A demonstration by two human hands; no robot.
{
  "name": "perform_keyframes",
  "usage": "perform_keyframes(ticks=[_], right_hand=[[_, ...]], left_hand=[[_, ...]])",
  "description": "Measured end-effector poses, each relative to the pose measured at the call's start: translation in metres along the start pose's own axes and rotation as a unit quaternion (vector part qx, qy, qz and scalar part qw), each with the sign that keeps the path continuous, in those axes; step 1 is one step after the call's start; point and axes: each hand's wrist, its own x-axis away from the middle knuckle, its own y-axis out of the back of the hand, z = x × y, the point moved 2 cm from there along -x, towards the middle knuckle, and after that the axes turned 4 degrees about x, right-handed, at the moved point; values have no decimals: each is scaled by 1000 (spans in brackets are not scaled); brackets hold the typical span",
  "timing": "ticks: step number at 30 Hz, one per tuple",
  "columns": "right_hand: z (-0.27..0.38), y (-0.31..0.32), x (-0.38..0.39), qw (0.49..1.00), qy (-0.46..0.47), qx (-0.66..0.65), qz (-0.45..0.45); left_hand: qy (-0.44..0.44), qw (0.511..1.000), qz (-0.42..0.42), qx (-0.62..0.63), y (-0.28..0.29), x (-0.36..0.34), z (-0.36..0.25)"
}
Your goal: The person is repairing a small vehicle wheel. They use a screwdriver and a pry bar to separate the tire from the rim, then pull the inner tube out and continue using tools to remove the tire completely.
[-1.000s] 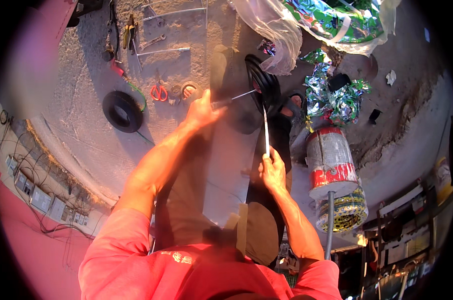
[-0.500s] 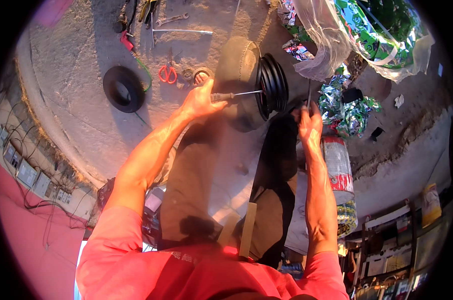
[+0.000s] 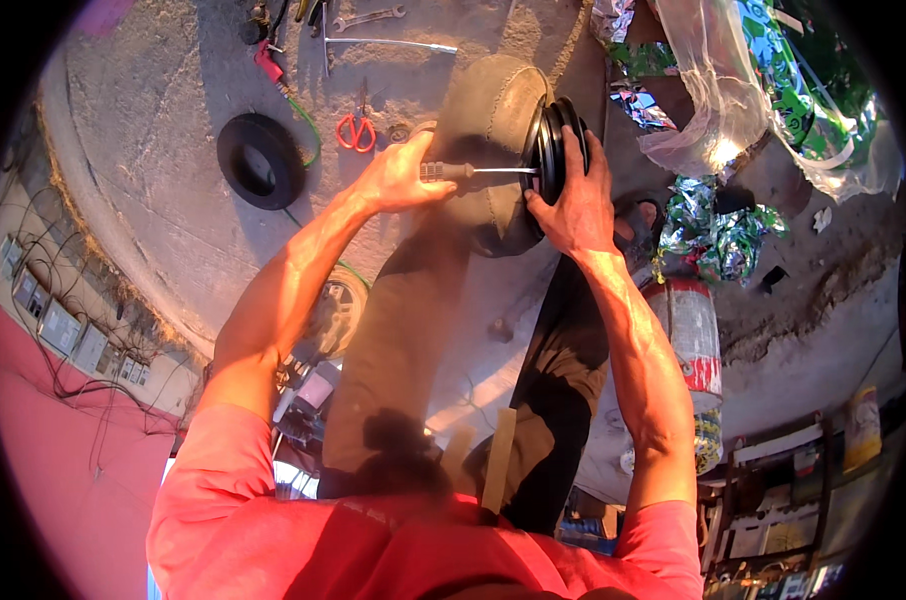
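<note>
Between my knees stands a worn, dusty tyre [image 3: 488, 110], with a black wheel rim [image 3: 548, 150] on its right side. My left hand [image 3: 398, 178] is closed round the handle of a screwdriver [image 3: 448, 173]. Its shaft points right across the tyre, and its tip meets the rim's edge. My right hand [image 3: 580, 205] grips the rim from the right, thumb on the near side and fingers reaching over the far side. Palm and fingers hide part of the rim.
A small black tyre [image 3: 260, 162] lies at left, near red-handled scissors [image 3: 356, 132]. Beyond are a T-shaped metal bar [image 3: 393, 43] and a spanner [image 3: 370, 17]. On the right are crumpled foil wrapping [image 3: 718, 235], clear plastic sheeting [image 3: 713, 90] and a red-and-white cylinder [image 3: 691, 330].
My right hand has moved left and up onto the rim; the thin tool it held is out of sight. The left hand still holds the screwdriver at the rim's edge.
</note>
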Motion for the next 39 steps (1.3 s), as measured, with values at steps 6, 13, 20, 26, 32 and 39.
perform_keyframes(ticks=[6, 13, 20, 26, 32, 39], right_hand=[[-15, -7, -11, 995, 33, -85, -50], [-26, -1, -14, 993, 22, -103, -50], [-1, -17, -13, 992, 8, -65, -110], [17, -22, -17, 993, 10, -56, -103], [9, -23, -13, 992, 13, -78, -100], [-51, -13, -27, 981, -97, -159, -61]], left_hand=[[-3, 993, -28, -114, 18, 3, -13], [-16, 983, -85, -163, 62, 40, -64], [66, 937, -300, -167, 42, 27, -49], [289, 847, -445, 24, -38, -59, -65], [285, 816, -502, -32, -50, -83, -53], [151, 859, -480, 92, -88, -168, -49]])
